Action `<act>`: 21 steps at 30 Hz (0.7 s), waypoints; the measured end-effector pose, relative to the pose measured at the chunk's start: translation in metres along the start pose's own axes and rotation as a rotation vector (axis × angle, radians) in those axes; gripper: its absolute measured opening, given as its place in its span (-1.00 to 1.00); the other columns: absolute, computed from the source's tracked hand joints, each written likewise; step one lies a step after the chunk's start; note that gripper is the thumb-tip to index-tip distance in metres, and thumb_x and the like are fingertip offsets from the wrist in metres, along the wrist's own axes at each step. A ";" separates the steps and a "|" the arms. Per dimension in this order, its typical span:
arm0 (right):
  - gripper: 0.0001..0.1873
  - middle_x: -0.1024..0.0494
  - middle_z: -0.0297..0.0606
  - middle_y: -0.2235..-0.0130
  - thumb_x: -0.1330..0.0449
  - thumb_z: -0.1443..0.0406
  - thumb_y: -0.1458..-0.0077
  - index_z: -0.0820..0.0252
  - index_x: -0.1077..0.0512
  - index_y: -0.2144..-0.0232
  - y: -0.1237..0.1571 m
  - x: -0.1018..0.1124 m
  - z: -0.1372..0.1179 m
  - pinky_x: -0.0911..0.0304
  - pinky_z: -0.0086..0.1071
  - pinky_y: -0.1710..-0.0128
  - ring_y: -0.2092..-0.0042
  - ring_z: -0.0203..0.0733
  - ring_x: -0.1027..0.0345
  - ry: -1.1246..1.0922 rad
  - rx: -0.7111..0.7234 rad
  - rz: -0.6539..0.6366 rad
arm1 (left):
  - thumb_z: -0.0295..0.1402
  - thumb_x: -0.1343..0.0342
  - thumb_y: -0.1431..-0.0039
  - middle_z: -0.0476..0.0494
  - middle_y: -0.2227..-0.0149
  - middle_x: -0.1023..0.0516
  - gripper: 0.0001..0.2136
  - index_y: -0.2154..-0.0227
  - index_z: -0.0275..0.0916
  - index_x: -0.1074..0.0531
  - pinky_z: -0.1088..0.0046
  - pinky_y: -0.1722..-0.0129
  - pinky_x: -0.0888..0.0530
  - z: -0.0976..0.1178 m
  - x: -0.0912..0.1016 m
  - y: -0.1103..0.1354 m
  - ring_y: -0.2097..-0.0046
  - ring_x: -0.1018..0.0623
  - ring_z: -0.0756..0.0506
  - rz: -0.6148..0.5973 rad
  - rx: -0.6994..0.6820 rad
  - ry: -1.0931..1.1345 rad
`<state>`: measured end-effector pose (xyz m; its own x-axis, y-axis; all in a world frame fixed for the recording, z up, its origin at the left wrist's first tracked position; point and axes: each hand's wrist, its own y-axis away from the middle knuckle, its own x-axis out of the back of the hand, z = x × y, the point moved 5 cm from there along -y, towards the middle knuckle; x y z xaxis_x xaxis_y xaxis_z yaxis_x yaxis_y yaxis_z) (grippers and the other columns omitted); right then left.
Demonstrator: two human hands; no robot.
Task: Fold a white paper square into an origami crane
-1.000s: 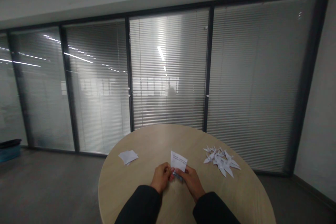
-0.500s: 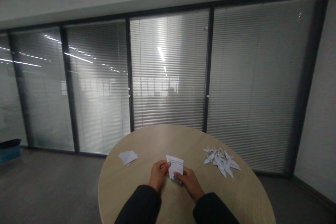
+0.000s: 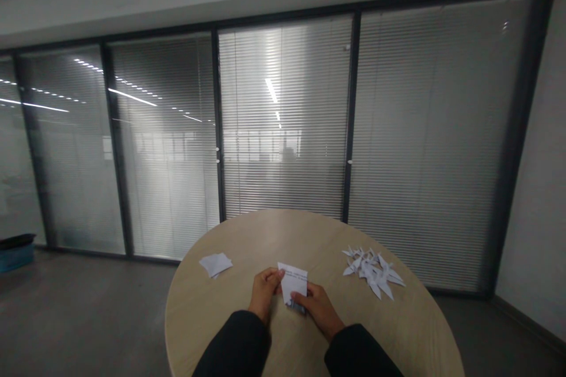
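Observation:
I hold a small white sheet of paper [image 3: 292,284] with printed lines over the round wooden table [image 3: 247,235]. My left hand [image 3: 264,291] pinches its upper left corner. My right hand [image 3: 319,308] grips its lower right edge, fingers closed on it. The sheet looks partly folded and hangs just above the tabletop. Both arms wear dark sleeves.
A heap of several folded white paper cranes [image 3: 372,271] lies to the right on the table. A small stack of white paper squares [image 3: 216,263] lies to the left. Glass walls with blinds [image 3: 283,118] stand behind; a blue bin [image 3: 16,252] is on the floor far left.
The paper stood up tilted to the right above my hands; it has come down and leftward, now lower and flatter between both hands. My left hand has shifted up to its corner.

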<state>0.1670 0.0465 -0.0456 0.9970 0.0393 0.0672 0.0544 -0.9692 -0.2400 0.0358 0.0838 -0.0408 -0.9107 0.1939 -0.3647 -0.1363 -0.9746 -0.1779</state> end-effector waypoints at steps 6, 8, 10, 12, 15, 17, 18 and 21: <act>-0.60 -0.62 -0.11 0.32 -0.29 0.14 0.22 0.32 -0.54 0.33 0.002 -0.003 -0.002 -0.32 -0.19 0.22 0.27 0.04 -0.47 0.025 -0.003 -0.023 | -0.07 -0.33 0.30 -0.03 0.64 -0.43 -0.61 0.57 -0.35 -0.46 0.53 0.53 -0.31 -0.002 0.007 -0.003 0.57 -0.39 0.02 0.059 -0.020 0.026; -0.62 -0.62 -0.11 0.32 -0.28 0.16 0.21 0.31 -0.54 0.33 0.002 -0.003 -0.002 -0.32 -0.19 0.21 0.26 0.04 -0.47 0.021 0.014 -0.027 | -0.07 -0.32 0.28 0.04 0.69 -0.34 -0.62 0.62 -0.34 -0.42 0.57 0.59 -0.23 -0.002 0.008 -0.003 0.62 -0.31 0.07 0.057 -0.055 0.018; -0.64 -0.62 -0.12 0.32 -0.28 0.18 0.21 0.31 -0.54 0.34 0.001 -0.004 -0.002 -0.32 -0.18 0.21 0.26 0.04 -0.47 0.024 0.019 -0.028 | -0.06 -0.30 0.26 0.08 0.71 -0.28 -0.61 0.65 -0.32 -0.38 0.59 0.61 -0.18 -0.002 0.008 -0.004 0.64 -0.26 0.09 0.056 -0.078 0.023; -0.64 -0.63 -0.12 0.31 -0.27 0.18 0.21 0.31 -0.54 0.33 0.002 -0.004 -0.002 -0.32 -0.18 0.19 0.25 0.04 -0.47 0.025 0.022 -0.036 | -0.04 -0.29 0.26 0.10 0.71 -0.26 -0.60 0.65 -0.31 -0.36 0.59 0.62 -0.16 -0.004 0.008 -0.004 0.64 -0.25 0.10 0.056 -0.072 0.024; -0.62 -0.62 -0.10 0.28 -0.27 0.18 0.20 0.32 -0.53 0.31 0.002 -0.004 -0.003 -0.32 -0.17 0.18 0.23 0.05 -0.47 0.047 0.017 -0.042 | 0.00 -0.27 0.24 0.10 0.69 -0.26 -0.58 0.60 -0.30 -0.36 0.58 0.60 -0.19 -0.008 0.008 -0.006 0.63 -0.27 0.08 0.050 -0.038 -0.001; -0.61 -0.62 -0.09 0.26 -0.26 0.19 0.19 0.33 -0.53 0.30 0.002 -0.004 -0.003 -0.32 -0.17 0.18 0.22 0.06 -0.47 0.070 0.009 -0.036 | 0.02 -0.24 0.21 0.08 0.68 -0.27 -0.58 0.61 -0.30 -0.35 0.56 0.59 -0.21 -0.009 0.010 -0.008 0.62 -0.29 0.07 0.059 -0.028 -0.022; -0.62 -0.62 -0.08 0.26 -0.26 0.20 0.19 0.33 -0.53 0.29 0.003 -0.004 -0.004 -0.32 -0.16 0.17 0.22 0.06 -0.47 0.077 0.009 -0.036 | 0.03 -0.23 0.21 0.08 0.68 -0.27 -0.57 0.62 -0.29 -0.34 0.56 0.59 -0.22 -0.010 0.011 -0.008 0.61 -0.29 0.07 0.071 -0.031 -0.028; -0.63 -0.62 -0.09 0.25 -0.26 0.21 0.18 0.31 -0.53 0.28 0.004 -0.006 -0.006 -0.31 -0.16 0.14 0.19 0.06 -0.47 0.057 0.029 -0.064 | 0.04 -0.24 0.23 0.11 0.70 -0.21 -0.55 0.70 -0.27 -0.26 0.58 0.61 -0.18 -0.008 0.014 -0.009 0.62 -0.26 0.08 0.117 -0.063 -0.052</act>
<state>0.1613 0.0413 -0.0410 0.9867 0.0859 0.1380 0.1199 -0.9577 -0.2614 0.0268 0.0959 -0.0516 -0.9382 0.0720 -0.3385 -0.0050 -0.9809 -0.1946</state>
